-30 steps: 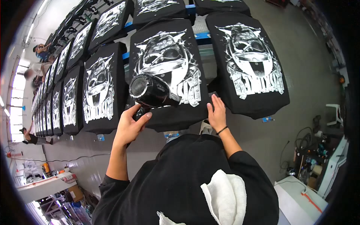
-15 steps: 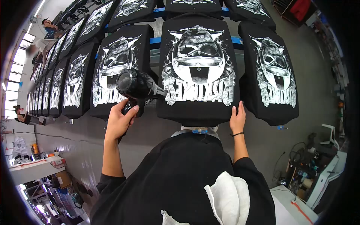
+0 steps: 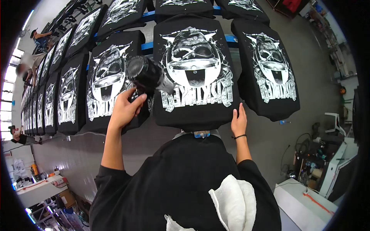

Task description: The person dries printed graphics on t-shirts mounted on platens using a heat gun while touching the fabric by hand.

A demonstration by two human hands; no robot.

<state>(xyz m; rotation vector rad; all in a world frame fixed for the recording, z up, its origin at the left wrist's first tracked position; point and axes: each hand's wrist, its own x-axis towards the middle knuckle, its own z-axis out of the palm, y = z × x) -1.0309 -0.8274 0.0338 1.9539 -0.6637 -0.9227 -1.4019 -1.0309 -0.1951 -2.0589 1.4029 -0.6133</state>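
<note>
A black hair dryer (image 3: 147, 74) is in my left hand (image 3: 126, 107), whose fingers are wrapped round its handle. Its nozzle points right and down, over the lower left of the print on the black T-shirt (image 3: 194, 73) in front of me. That shirt lies stretched on a flat platen, printed in white and grey with a masked face, horns and large lettering. At the shirt's lower right edge is my right hand (image 3: 238, 121), fingers stretched out and holding nothing. Whether its fingertips press on the cloth I cannot tell.
More printed black shirts on platens stand to the left (image 3: 110, 73), right (image 3: 271, 69) and behind, with blue rails (image 3: 232, 39) between. Other people (image 3: 40, 38) are at the far left. A white table (image 3: 296, 200) stands at the lower right, another surface (image 3: 42, 190) at the lower left.
The hair dryer has tilted, its nozzle now lower and further over the shirt's print. The view has shifted slightly, so the shirts appear further left. My right hand stays by the shirt's edge.
</note>
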